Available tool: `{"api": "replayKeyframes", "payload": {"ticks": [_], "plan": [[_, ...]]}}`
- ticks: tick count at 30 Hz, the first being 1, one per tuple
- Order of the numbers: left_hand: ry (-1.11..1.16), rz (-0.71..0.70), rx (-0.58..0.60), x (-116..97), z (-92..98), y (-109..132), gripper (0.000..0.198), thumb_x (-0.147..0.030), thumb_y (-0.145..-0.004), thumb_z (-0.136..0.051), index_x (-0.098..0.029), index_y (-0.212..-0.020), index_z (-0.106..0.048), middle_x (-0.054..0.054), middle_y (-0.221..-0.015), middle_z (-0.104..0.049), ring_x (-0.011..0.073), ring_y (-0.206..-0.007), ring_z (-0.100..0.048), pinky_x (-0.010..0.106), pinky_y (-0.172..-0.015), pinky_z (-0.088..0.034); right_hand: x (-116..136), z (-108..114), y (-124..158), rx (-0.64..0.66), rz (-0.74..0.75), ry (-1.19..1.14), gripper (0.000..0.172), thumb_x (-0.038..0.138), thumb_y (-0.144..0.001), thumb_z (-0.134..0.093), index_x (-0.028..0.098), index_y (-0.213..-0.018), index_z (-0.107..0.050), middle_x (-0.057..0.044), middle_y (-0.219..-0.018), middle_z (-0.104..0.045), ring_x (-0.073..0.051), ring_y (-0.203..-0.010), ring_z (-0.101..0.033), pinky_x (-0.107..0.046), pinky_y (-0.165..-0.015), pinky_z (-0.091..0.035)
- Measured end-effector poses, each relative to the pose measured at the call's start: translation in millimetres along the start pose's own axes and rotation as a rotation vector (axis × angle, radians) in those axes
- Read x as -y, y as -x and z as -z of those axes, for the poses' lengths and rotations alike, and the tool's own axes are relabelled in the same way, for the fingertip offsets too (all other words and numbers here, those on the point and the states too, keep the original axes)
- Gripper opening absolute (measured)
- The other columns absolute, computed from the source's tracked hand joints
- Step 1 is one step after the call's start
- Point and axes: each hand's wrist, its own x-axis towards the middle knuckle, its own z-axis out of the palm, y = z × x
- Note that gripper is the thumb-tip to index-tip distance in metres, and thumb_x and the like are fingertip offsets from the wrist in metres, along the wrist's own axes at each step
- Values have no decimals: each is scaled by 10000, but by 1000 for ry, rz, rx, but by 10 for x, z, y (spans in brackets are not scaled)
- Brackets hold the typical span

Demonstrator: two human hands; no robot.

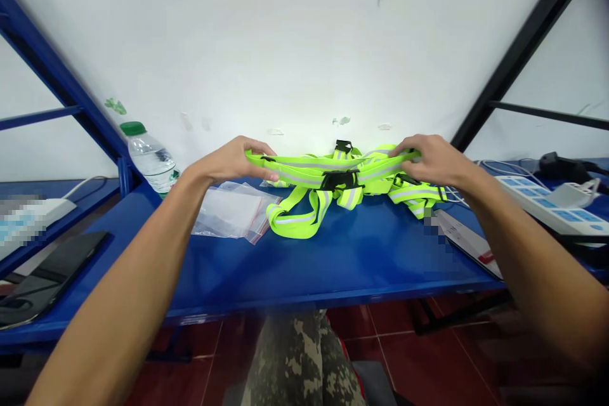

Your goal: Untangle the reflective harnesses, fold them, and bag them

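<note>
A neon yellow-green reflective strap [299, 172] with silver stripes stretches sideways between my two hands above the blue table. My left hand [238, 162] pinches its left end, thumb below and fingers on top. At the other end my right hand [431, 160] is closed on the strap. A black plastic buckle [340, 179] sits near the strap's middle. One loose loop [299, 222] hangs down to the tabletop. Behind and to the right lie more straps of the same kind [419, 196], bunched up, with another black buckle [343, 146] on top.
Clear plastic zip bags [228, 209] lie left of the straps on the blue table [333, 273]. A water bottle [152, 158] with a green cap stands at the back left. Phones [52, 273] [466, 238] lie on both sides. A white power strip [556, 203] is at right.
</note>
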Motion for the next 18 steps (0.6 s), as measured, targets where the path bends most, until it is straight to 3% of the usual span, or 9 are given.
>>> {"api": "replayKeyframes", "payload": {"ticks": [2, 5, 9, 11, 15, 16, 18], "plan": [[-80, -29, 5, 24, 17, 16, 211, -41, -508, -799, -174, -660, -740, 32, -630, -641, 156, -599, -557, 229, -503, -338, 0, -18, 43, 88, -41, -31, 381, 349, -760, -585, 168, -1047, -758, -98, -1013, -738, -271, -870, -668, -382, -794, -516], [-37, -54, -128, 56, 8, 8, 153, -52, -564, -765, -175, -652, -740, 3, -577, -613, 130, -559, -500, 226, -491, -295, -68, -120, 90, 166, -61, -55, 553, 559, -741, -670, 164, -1124, -730, -123, -1077, -729, -293, -908, -677, -398, -777, -529], [-23, -104, -337, 12, -12, 27, 130, -64, -597, -765, -165, -671, -729, 6, -573, -575, 152, -625, -535, 242, -531, -344, -135, -208, 113, 43, -42, -64, 603, 569, -761, -679, 175, -1218, -668, -145, -1153, -703, -316, -996, -670, -425, -816, -529], [-59, -104, -398, -63, -7, 69, 112, -90, -621, -777, -160, -676, -711, 10, -562, -536, 160, -626, -539, 253, -542, -359, -97, -119, 125, 65, -9, -147, 569, 547, -768, -692, 195, -1214, -668, -131, -1179, -697, -309, -1031, -663, -415, -842, -530], [-94, -112, -411, -241, 38, 152, 122, -170, -678, -806, -161, -728, -696, 16, -577, -514, 139, -555, -468, 268, -529, -356, 41, 260, 184, 346, 9, -387, 494, 567, -770, -699, 189, -1088, -719, -105, -1063, -737, -249, -899, -693, -348, -756, -562], [-104, -133, -402, -272, 53, 155, 122, -188, -696, -807, -154, -737, -697, 20, -579, -518, 130, -541, -447, 271, -525, -352, 61, 348, 203, 344, 7, -428, 470, 552, -755, -720, 199, -1065, -727, -92, -1037, -743, -232, -864, -695, -335, -734, -563], [-110, -190, -403, -306, 79, 129, 122, -200, -727, -798, -135, -742, -696, 23, -568, -512, 115, -525, -419, 277, -529, -354, 69, 469, 238, 201, -22, -533, 452, 508, -676, -797, 224, -1023, -743, -70, -988, -750, -211, -815, -694, -329, -712, -558]]}}
